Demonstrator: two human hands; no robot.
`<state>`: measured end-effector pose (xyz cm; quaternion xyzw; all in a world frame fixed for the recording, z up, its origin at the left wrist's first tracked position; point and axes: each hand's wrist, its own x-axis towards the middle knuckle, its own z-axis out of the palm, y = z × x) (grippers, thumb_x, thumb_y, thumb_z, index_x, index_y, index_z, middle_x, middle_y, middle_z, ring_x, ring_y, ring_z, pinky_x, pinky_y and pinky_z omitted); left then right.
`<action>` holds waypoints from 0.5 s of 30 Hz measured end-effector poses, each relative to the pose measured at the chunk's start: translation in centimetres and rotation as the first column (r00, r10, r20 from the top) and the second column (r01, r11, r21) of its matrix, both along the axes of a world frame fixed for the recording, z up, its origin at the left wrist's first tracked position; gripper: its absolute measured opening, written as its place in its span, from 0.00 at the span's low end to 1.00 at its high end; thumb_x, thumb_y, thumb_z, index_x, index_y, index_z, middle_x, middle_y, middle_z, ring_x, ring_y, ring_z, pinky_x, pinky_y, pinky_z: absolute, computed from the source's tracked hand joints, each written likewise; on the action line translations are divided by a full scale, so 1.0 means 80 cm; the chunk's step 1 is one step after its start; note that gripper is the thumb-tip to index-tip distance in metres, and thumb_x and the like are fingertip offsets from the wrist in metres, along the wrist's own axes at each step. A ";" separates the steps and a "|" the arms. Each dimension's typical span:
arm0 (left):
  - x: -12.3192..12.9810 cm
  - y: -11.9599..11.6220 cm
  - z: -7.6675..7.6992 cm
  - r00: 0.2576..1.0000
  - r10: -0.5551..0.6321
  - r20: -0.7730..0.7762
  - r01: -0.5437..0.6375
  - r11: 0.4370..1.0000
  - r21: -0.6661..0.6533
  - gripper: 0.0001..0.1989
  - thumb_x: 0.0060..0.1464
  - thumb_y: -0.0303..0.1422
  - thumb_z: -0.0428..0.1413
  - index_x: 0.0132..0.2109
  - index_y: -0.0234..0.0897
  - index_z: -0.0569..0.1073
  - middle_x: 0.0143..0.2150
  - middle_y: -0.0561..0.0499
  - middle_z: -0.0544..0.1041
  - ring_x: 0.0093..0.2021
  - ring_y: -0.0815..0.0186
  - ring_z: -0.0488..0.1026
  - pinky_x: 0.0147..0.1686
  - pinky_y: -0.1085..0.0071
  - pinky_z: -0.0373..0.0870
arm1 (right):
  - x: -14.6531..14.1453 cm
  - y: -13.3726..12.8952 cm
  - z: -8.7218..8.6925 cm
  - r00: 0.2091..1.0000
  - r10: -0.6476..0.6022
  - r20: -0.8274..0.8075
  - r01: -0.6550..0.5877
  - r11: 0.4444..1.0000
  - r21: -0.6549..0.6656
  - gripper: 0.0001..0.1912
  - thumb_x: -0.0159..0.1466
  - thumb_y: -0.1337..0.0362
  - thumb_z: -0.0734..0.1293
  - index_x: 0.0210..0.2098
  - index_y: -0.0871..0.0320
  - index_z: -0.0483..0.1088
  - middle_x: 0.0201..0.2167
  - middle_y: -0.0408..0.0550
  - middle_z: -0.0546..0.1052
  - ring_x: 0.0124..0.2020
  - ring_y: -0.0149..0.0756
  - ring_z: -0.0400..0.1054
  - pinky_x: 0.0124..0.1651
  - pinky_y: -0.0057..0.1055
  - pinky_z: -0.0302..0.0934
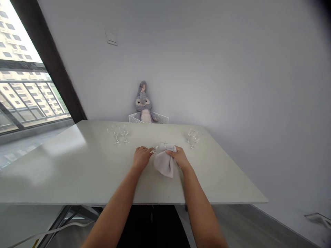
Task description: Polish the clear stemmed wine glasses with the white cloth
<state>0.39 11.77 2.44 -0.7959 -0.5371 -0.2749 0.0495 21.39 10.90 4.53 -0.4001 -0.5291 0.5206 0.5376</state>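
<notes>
My left hand [142, 156] pinches the stem end of a clear stemmed glass [153, 150], tipped on its side above the middle of the table. A pale cloth [163, 164] covers much of the glass's bowl and hangs down in a loose fold. My right hand [180, 158] grips this cloth at the bowl end, thumb on top. How far the cloth reaches inside the bowl is hidden.
On the white table [103, 179], stemmed glasses [125, 132] stand at the back left and more glasses [192, 136] at the back right. Behind the far edge, a grey plush toy [144, 103] sits in a white mesh basket [162, 119] against the wall.
</notes>
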 end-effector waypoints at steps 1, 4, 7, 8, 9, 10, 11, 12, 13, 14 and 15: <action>-0.003 0.001 0.000 0.999 0.034 0.021 -0.034 0.999 -0.019 0.15 0.56 0.37 0.46 0.47 0.43 0.71 0.32 0.46 0.76 0.39 0.59 0.67 0.40 0.65 0.56 | 0.007 0.003 -0.001 0.995 -0.092 -0.029 0.092 0.996 -0.009 0.18 0.45 0.57 0.70 0.31 0.62 0.70 0.24 0.43 0.72 0.25 0.32 0.63 0.30 0.29 0.58; -0.010 0.003 0.004 0.980 0.175 0.097 -0.165 0.981 -0.107 0.16 0.57 0.38 0.43 0.45 0.39 0.71 0.29 0.47 0.75 0.32 0.62 0.68 0.35 0.68 0.56 | 0.022 0.010 -0.001 0.914 -0.405 0.008 0.404 0.913 0.060 0.20 0.50 0.53 0.66 0.34 0.63 0.70 0.27 0.47 0.73 0.29 0.36 0.65 0.33 0.33 0.59; -0.011 0.003 0.006 0.953 0.255 0.161 -0.226 0.957 -0.182 0.16 0.56 0.38 0.42 0.40 0.39 0.72 0.27 0.49 0.75 0.28 0.65 0.68 0.32 0.70 0.56 | 0.015 0.004 -0.001 0.763 -0.605 0.227 0.502 0.776 0.382 0.22 0.57 0.52 0.59 0.44 0.62 0.68 0.40 0.55 0.72 0.45 0.46 0.62 0.45 0.41 0.56; -0.009 0.002 0.005 0.951 0.259 0.171 -0.225 0.954 -0.196 0.15 0.56 0.38 0.42 0.38 0.39 0.72 0.26 0.50 0.75 0.27 0.65 0.67 0.31 0.70 0.55 | 0.006 -0.001 -0.001 0.712 -0.630 0.311 0.434 0.742 0.512 0.23 0.59 0.53 0.58 0.48 0.61 0.66 0.45 0.56 0.70 0.50 0.48 0.59 0.50 0.44 0.52; -0.006 0.002 0.003 0.954 0.250 0.167 -0.215 0.956 -0.198 0.15 0.56 0.38 0.42 0.36 0.39 0.72 0.25 0.50 0.75 0.26 0.65 0.67 0.31 0.70 0.55 | -0.006 -0.006 -0.002 0.665 -0.634 0.395 0.317 0.718 0.620 0.24 0.60 0.54 0.57 0.51 0.59 0.63 0.49 0.56 0.68 0.55 0.49 0.54 0.54 0.46 0.47; -0.003 0.002 0.001 0.962 0.228 0.150 -0.198 0.961 -0.191 0.15 0.56 0.37 0.43 0.35 0.39 0.72 0.25 0.50 0.74 0.25 0.65 0.67 0.31 0.70 0.56 | -0.019 -0.011 -0.003 0.623 -0.618 0.480 0.163 0.703 0.692 0.25 0.61 0.54 0.57 0.54 0.58 0.60 0.52 0.55 0.65 0.58 0.48 0.49 0.56 0.47 0.43; 0.001 0.001 -0.002 0.973 0.194 0.123 -0.171 0.969 -0.178 0.14 0.55 0.36 0.43 0.34 0.39 0.73 0.25 0.49 0.74 0.25 0.64 0.67 0.31 0.69 0.56 | -0.033 -0.015 -0.004 0.582 -0.589 0.560 0.001 0.689 0.725 0.25 0.61 0.55 0.56 0.56 0.57 0.58 0.54 0.53 0.65 0.60 0.48 0.46 0.58 0.48 0.39; 0.004 0.001 -0.005 0.984 0.151 0.092 -0.135 0.977 -0.166 0.13 0.54 0.35 0.45 0.32 0.38 0.73 0.25 0.48 0.74 0.26 0.64 0.68 0.31 0.69 0.56 | -0.046 -0.019 -0.006 0.544 -0.561 0.624 -0.140 0.673 0.727 0.24 0.62 0.56 0.56 0.56 0.56 0.57 0.54 0.51 0.65 0.61 0.46 0.43 0.59 0.48 0.36; 0.008 0.000 -0.008 0.993 0.103 0.062 -0.093 0.983 -0.157 0.12 0.52 0.33 0.46 0.30 0.37 0.73 0.25 0.47 0.74 0.26 0.63 0.68 0.32 0.68 0.56 | -0.057 -0.021 -0.007 0.510 -0.542 0.668 -0.240 0.656 0.715 0.23 0.62 0.57 0.56 0.56 0.55 0.57 0.53 0.50 0.66 0.62 0.45 0.40 0.60 0.48 0.33; 0.012 -0.002 -0.010 0.998 0.059 0.039 -0.052 0.987 -0.154 0.10 0.50 0.32 0.48 0.29 0.37 0.74 0.25 0.46 0.74 0.28 0.62 0.68 0.33 0.67 0.56 | -0.065 -0.021 -0.009 0.482 -0.534 0.695 -0.297 0.647 0.703 0.22 0.63 0.59 0.56 0.56 0.55 0.58 0.51 0.49 0.68 0.63 0.44 0.39 0.61 0.48 0.31; 0.016 -0.003 -0.012 0.999 0.023 0.026 -0.018 0.988 -0.156 0.10 0.49 0.31 0.48 0.28 0.36 0.74 0.26 0.45 0.74 0.29 0.61 0.69 0.35 0.67 0.56 | -0.070 -0.021 -0.010 0.461 -0.537 0.707 -0.317 0.644 0.696 0.20 0.63 0.61 0.55 0.54 0.55 0.60 0.49 0.49 0.70 0.63 0.43 0.39 0.61 0.49 0.29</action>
